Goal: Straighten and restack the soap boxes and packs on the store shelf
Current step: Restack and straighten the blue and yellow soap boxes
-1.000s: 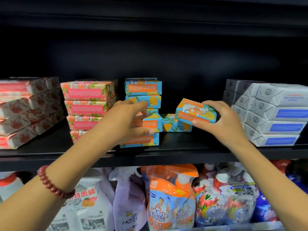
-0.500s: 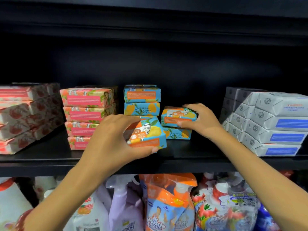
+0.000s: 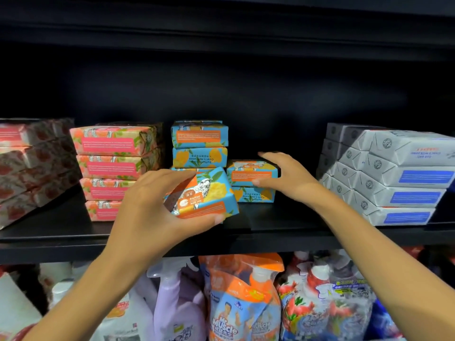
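My left hand (image 3: pixel 147 205) grips a blue-and-orange soap box (image 3: pixel 206 193), tilted and lifted just in front of the blue stack (image 3: pixel 199 143). Two boxes of that stack show above my fingers; the lower ones are hidden behind the held box. To the right, my right hand (image 3: pixel 285 178) holds a second blue soap box (image 3: pixel 251 172), fingers over its top and thumb on its front. That box lies flat on another blue box (image 3: pixel 256 195) on the black shelf (image 3: pixel 295 225).
A pink floral box stack (image 3: pixel 110 163) stands left of the blue ones, with red-patterned packs (image 3: pixel 32 163) slanting at the far left. White packs with blue labels (image 3: pixel 398 175) fill the right. Spray bottles and refill pouches (image 3: pixel 241 303) crowd the lower shelf.
My right hand moved its blue box left and set it on the lone blue box. My left hand drew a box out of the blue stack and tilted it forward.
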`<state>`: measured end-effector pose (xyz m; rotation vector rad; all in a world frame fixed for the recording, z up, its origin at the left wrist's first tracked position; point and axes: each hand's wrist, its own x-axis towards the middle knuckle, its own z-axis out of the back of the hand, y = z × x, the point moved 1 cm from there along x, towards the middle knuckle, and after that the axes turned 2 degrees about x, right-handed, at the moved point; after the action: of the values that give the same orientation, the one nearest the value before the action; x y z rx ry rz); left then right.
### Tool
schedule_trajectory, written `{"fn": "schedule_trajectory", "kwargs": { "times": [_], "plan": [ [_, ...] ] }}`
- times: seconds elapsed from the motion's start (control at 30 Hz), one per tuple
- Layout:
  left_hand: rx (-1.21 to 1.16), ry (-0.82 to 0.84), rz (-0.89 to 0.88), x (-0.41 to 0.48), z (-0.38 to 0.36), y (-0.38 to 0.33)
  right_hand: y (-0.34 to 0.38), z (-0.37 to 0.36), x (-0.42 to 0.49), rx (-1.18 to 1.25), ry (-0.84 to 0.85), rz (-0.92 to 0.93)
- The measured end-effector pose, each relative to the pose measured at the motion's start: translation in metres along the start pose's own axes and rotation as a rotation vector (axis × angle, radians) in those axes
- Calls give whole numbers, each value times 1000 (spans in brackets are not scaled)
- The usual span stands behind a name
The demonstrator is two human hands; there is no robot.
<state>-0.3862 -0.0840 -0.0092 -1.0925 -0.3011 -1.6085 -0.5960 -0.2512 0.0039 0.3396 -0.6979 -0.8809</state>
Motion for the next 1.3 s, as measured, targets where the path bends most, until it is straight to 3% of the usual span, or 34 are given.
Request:
{"fn": "schedule_trajectory", "kwargs": {
  "times": [0.17,0.4,0.77,0.93,1.3],
  "plan": [
    [-69,6,-49,29,-13,-14,-2,9,-53,141,-284,55],
    [-26,108,-187,75,-55,-46,-6,-1,-104,-106,33,84],
    [244,274,-143,114,-96,-49,-13,-7,-112,-176,-38,84],
    [300,202,-239,107,-86,-50,-13,-8,-114,-198,-47,77],
    [349,196,-154,101,-80,-40,-13,-8,-114,-214,-42,67]
  ]
}}
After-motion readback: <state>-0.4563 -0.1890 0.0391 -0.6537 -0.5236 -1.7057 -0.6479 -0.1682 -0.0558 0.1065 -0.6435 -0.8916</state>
